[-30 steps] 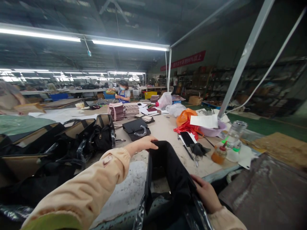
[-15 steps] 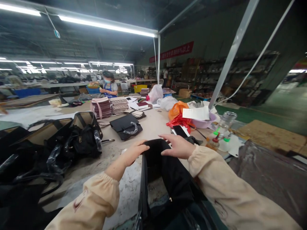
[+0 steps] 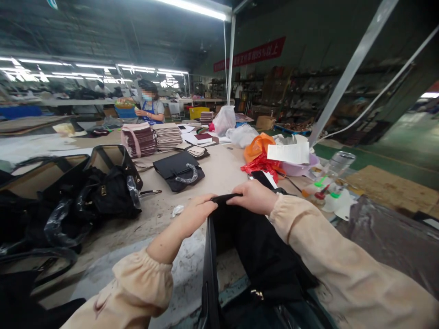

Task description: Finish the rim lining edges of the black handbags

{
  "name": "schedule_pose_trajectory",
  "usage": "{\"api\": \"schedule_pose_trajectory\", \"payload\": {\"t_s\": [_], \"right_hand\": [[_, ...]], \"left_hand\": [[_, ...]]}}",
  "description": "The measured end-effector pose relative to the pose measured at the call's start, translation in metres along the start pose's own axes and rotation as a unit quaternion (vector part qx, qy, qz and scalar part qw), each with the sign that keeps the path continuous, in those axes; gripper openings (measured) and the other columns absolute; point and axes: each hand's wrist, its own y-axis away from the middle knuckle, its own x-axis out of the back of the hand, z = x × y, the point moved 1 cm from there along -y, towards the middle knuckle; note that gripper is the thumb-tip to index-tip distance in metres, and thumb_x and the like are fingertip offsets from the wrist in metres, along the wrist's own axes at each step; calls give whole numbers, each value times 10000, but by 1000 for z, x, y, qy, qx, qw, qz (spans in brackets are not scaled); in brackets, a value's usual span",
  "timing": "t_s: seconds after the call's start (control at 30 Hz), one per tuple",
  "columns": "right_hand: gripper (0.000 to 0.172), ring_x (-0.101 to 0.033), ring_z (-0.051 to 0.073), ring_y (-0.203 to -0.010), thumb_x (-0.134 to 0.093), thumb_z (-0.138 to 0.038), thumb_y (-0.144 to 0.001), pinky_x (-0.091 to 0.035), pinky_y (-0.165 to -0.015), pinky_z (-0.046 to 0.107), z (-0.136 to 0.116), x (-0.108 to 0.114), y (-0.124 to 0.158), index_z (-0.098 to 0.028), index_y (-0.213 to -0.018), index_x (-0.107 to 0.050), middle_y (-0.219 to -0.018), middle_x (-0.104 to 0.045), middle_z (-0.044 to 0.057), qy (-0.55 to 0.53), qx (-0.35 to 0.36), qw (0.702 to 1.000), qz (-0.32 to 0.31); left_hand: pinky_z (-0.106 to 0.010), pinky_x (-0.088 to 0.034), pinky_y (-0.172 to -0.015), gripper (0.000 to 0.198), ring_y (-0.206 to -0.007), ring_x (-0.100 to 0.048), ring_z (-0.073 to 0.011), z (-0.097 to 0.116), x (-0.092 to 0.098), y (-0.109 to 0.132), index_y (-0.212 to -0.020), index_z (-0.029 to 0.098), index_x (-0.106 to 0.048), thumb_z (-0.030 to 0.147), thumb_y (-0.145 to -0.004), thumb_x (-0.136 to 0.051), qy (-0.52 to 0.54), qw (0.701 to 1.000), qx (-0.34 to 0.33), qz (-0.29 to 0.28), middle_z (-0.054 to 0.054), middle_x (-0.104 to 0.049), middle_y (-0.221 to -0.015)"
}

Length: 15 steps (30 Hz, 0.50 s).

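Observation:
A black bag piece (image 3: 260,246) with a dark lining and a small gold zipper pull stands open in front of me, near the table's front edge. My left hand (image 3: 197,212) pinches the left part of its far rim, thumb and fingers closed over the edge. On the same rim, a little to the right, my right hand (image 3: 252,196) has its fingers closed on the fabric. A flat black bag (image 3: 178,171) with a plastic-wrapped handle lies beyond my hands. Several black bags (image 3: 109,192) crowd the left side.
Banded stacks of maroon pieces (image 3: 139,139) stand farther back. An orange plastic bag (image 3: 259,146), a purple basin (image 3: 298,169) and bottles (image 3: 338,164) are at the right. A masked person (image 3: 151,105) works across the table.
My right hand has closed from a spread pose onto the bag's rim, next to my left hand. The view has tilted down a little.

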Motion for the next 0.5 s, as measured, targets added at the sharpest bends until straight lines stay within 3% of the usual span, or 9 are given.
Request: {"api": "schedule_pose_trajectory", "payload": {"t_s": [0.27, 0.4, 0.5], "right_hand": [[359, -472, 100, -526, -499, -424, -840, -290, -502, 222, -2, 0, 0, -164, -663, -671, -530, -560, -15, 1, 21, 1000, -17], [297, -532, 120, -614, -501, -383, -843, -335, -551, 218, -3, 5, 5, -177, -790, -708, -655, -650, 7, -4, 37, 999, -17], [256, -558, 126, -659, -519, -352, -838, -351, -587, 216, -6, 9, 11, -189, -853, -717, -705, -679, 11, 9, 45, 999, 2]], "left_hand": [[-254, -405, -695, 273, -762, -539, -161, -4, 1, 0, -856, 156, -658, 252, -741, -431, 20, 1000, 6, 4, 1, -617, -756], [-239, -365, -570, 259, -617, -510, -138, 7, 13, -2, -825, 163, -677, 319, -737, -489, -100, 994, 33, 30, 14, -602, -648], [-244, -316, -521, 268, -553, -485, -130, 18, 22, -4, -750, 174, -689, 369, -751, -505, -221, 975, 20, 17, 12, -586, -581]]}}
